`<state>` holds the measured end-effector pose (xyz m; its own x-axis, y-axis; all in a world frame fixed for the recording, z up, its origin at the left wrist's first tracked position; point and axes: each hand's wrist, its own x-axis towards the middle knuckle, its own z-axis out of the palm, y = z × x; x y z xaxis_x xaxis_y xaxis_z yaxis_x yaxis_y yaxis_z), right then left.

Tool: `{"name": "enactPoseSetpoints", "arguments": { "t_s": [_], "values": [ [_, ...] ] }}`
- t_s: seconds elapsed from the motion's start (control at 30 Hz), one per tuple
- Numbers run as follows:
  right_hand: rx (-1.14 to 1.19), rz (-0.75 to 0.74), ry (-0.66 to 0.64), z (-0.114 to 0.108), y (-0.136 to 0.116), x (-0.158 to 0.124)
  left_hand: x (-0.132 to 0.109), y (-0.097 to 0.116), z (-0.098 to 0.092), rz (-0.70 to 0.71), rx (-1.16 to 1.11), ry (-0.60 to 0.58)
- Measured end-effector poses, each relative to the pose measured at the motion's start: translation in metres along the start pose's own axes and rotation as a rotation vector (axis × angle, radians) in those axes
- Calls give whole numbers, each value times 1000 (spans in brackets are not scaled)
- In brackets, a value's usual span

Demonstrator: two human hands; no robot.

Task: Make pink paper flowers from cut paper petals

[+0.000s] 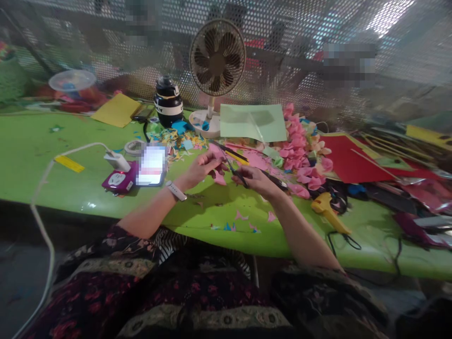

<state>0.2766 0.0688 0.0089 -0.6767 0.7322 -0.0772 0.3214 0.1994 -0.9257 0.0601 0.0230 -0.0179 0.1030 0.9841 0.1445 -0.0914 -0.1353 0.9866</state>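
Observation:
My left hand [202, 170] pinches a piece of pink paper [219, 178] over the middle of the green table. In my right hand [257, 181] is a pair of scissors [240, 177], its blades pointing up and left toward the paper. Whether the blades touch the paper is too small to tell. Just beyond my hands lie more pink paper [257, 159] and a yellow-and-black tool [237, 156], its kind unclear. Curled pink paper petals [294, 146] are heaped to the right of my right hand.
A phone [151, 165] and a purple power socket [119, 181] with a white charger lie left. Behind stand a fan [217, 61], a dark bottle [168, 103] and a pale green sheet [252, 122]. A yellow glue gun [328, 212] and red sheets [348, 160] lie right.

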Motion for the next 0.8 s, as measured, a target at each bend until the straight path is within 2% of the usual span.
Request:
{"name": "enactPoseSetpoints", "arguments": {
  "t_s": [0.5,0.8],
  "values": [
    [-12,-7,-33,-3,-3,-2,-2,6,0,-1,-50,-24],
    [-19,-21,-51,-3,-7,-4,-1,3,0,2,-101,-78]
  ]
}}
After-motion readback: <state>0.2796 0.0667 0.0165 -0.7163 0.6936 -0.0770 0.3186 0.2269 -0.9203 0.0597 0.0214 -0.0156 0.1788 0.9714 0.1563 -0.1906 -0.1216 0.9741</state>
